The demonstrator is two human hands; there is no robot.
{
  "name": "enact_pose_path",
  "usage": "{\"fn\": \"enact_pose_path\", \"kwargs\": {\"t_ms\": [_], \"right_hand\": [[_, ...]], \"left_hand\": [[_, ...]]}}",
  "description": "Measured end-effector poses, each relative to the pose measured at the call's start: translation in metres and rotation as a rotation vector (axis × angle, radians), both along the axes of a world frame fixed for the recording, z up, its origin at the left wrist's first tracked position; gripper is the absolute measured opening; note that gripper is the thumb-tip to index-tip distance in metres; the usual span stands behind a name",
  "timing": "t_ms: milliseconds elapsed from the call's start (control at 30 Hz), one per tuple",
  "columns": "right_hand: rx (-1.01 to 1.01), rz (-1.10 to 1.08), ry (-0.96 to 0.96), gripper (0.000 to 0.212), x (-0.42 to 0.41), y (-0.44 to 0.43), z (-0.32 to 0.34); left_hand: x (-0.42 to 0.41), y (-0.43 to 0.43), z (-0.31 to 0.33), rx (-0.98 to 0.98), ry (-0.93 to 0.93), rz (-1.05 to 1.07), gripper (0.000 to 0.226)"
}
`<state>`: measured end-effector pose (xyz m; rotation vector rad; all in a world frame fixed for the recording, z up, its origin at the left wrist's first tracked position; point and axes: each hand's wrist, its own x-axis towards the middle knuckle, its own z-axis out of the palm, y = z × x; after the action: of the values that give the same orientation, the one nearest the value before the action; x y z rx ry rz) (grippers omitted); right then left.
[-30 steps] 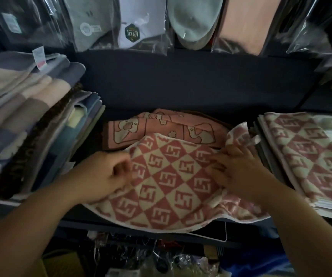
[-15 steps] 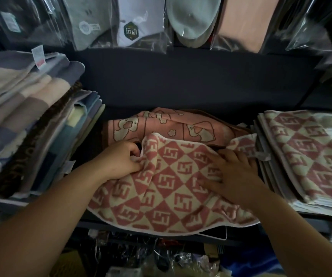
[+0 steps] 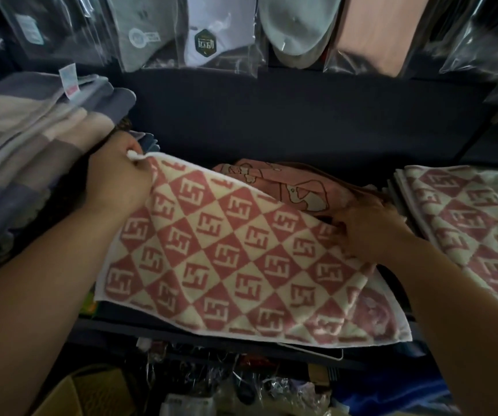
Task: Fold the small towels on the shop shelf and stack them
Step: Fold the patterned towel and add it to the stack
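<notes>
A red-and-cream checked small towel (image 3: 235, 259) lies spread over the front of the dark shelf (image 3: 286, 121). My left hand (image 3: 115, 178) pinches its far left corner and lifts it. My right hand (image 3: 367, 232) grips the towel's right edge. Behind it, partly covered, lies a pink towel with a cartoon print (image 3: 295, 184). At the right sits a flat stack of checked towels (image 3: 463, 223) with the same pattern.
A tall pile of folded grey, beige and blue towels (image 3: 31, 163) fills the left of the shelf. Bagged goods (image 3: 205, 34) hang along the back above. Below the shelf edge lie cartons and plastic-wrapped items (image 3: 241, 388).
My left hand has drawn the towel's corner up and to the left, spreading the cloth wider. My right hand has shifted right along the towel's edge.
</notes>
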<state>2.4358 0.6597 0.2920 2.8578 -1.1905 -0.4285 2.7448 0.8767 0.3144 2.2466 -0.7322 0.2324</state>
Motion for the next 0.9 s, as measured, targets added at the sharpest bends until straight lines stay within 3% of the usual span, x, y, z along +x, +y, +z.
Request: {"fn": "enact_pose_path", "kwargs": {"t_ms": [67,200,300,400,467,600,667,800,900], "right_hand": [[-0.055,0.042,-0.043,0.04,0.005,-0.001,0.005],[-0.323,-0.061,-0.351,0.027,0.013,-0.004,0.013],[-0.391,-0.106,-0.433,0.031,0.016,-0.004,0.013],[-0.297,0.013,-0.452,0.047,0.018,0.01,0.003],[-0.132,0.1,-0.377,0.059,0.017,0.024,-0.01],[0.042,0.168,-0.242,0.079,0.0,0.036,-0.046],[0.107,0.075,-0.225,0.083,-0.006,0.035,-0.058],[0.145,0.001,-0.141,0.094,-0.008,0.037,-0.056],[0.201,0.014,-0.091,0.103,-0.009,0.038,-0.051]], "left_hand": [[-0.001,-0.003,0.0,-0.02,-0.04,-0.032,0.003],[-0.005,-0.008,-0.011,0.056,-0.115,-0.067,0.017],[-0.008,-0.01,-0.026,0.083,-0.103,-0.095,0.021],[-0.013,-0.01,-0.039,0.214,0.041,-0.111,0.045],[-0.016,-0.007,-0.047,0.357,0.116,-0.163,0.071],[-0.029,0.008,-0.054,0.497,0.118,-0.127,0.1],[-0.036,0.017,-0.053,0.488,0.161,-0.062,0.094],[-0.038,0.034,-0.047,0.526,0.195,-0.05,0.029],[-0.043,0.039,-0.04,0.397,0.214,-0.09,0.025]]}}
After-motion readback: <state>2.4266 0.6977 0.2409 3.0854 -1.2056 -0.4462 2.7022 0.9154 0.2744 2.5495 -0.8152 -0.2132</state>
